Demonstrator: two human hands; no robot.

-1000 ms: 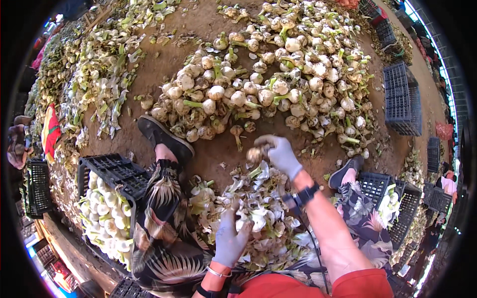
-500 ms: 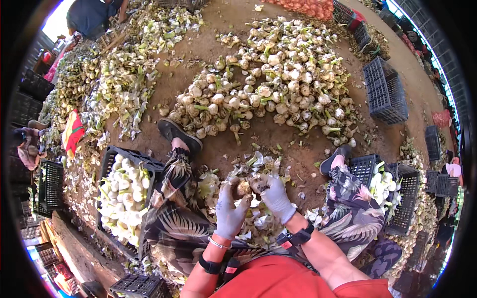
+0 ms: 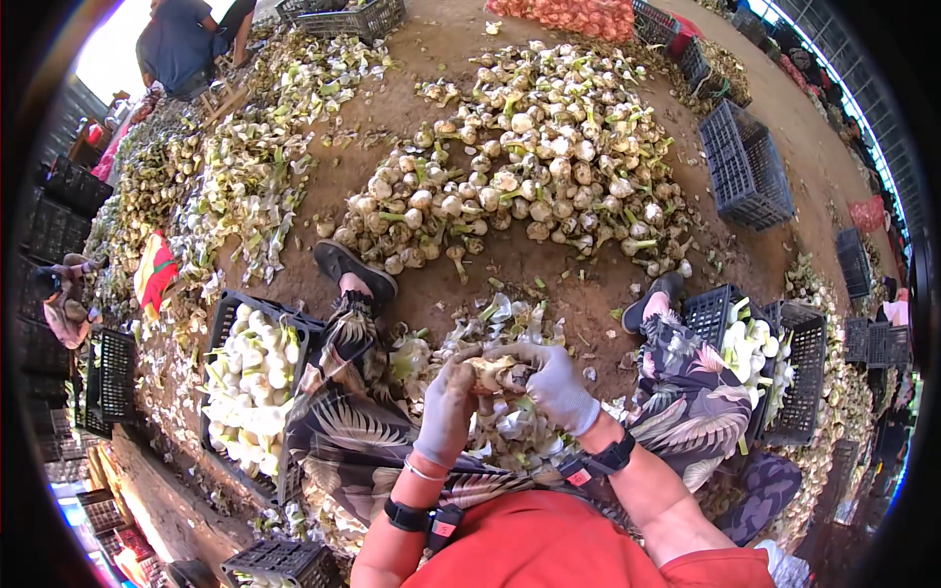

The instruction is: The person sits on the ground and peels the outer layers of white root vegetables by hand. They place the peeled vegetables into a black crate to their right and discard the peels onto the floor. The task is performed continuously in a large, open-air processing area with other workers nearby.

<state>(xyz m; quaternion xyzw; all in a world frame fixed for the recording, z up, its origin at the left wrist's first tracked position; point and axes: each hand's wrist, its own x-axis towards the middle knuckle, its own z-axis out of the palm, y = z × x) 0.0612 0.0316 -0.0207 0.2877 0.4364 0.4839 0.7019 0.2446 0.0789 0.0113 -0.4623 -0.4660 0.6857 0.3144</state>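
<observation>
Both hands, in pale work gloves, are held close together above my lap. Between them is a garlic bulb (image 3: 493, 375) with dirty, loose outer skin. My left hand (image 3: 447, 410) closes around its left side, thumb and fingers on the skin. My right hand (image 3: 561, 388) grips its right end, where something dark shows by the fingers. Below lies a heap of peeled skins and leaves (image 3: 520, 431). Beside my left leg, cleaned white garlic bulbs (image 3: 251, 392) fill a black crate (image 3: 312, 329). White bulbs with green stems (image 3: 748, 345) sit in another crate (image 3: 702, 316) at my right.
A large pile of unpeeled garlic (image 3: 549, 167) spreads ahead of my feet. An unfilled dark crate (image 3: 745, 167) stands to its right. Discarded leaves (image 3: 245, 186) cover the ground at left. One person (image 3: 181, 49) sits far left; another (image 3: 67, 304) is at the left edge.
The bulb has turned more lengthwise between my hands, and torn skin now shows. Both hands have shifted slightly. The whole view has tilted a little.
</observation>
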